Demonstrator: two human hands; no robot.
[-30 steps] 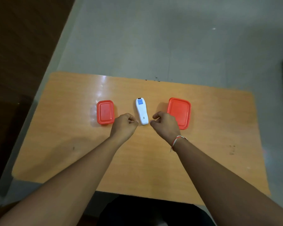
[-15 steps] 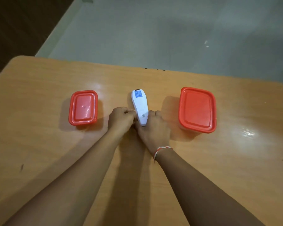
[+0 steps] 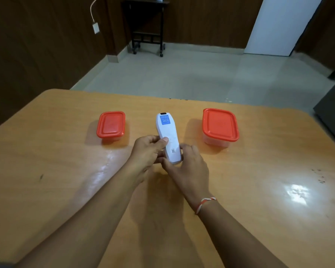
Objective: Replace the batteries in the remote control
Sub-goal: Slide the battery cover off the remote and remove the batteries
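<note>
Remote control [image 3: 167, 136] now lifted, both-handed.

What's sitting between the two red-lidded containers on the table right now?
In the head view, the white remote control lies between the small red-lidded container and the larger one, gripped at its near end by the left hand and the right hand.

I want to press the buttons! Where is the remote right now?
In the head view, the white remote control is at the middle of the wooden table, held in both hands between the small red-lidded container and the bigger one.
</note>
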